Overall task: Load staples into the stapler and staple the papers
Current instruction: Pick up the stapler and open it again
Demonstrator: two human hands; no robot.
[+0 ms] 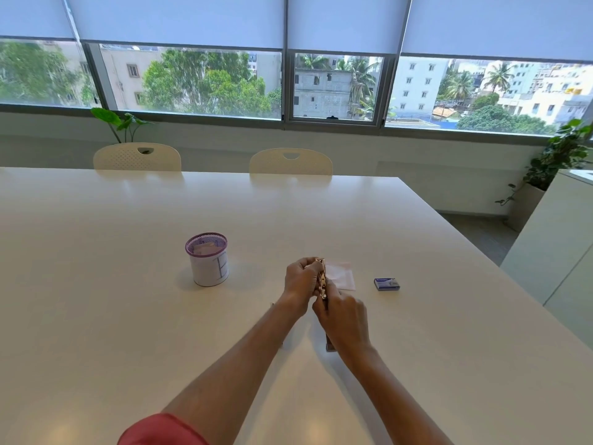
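A rose-gold stapler [322, 279] is held above the white table [128, 284], between both hands. My left hand [300, 282] grips its far end and left side. My right hand [343, 316] is closed around its near end; part of the stapler is hidden under the fingers. Whether the stapler is hinged open is hard to tell. The small white papers [343, 276] lie flat on the table just behind and right of the hands. A small blue staple box [387, 283] rests on the table to the right of the papers.
A purple-rimmed mesh cup [208, 259] with white paper inside stands left of the hands. Two white chairs [290, 161] are at the table's far edge. A white counter [552, 252] and potted plants stand at the right.
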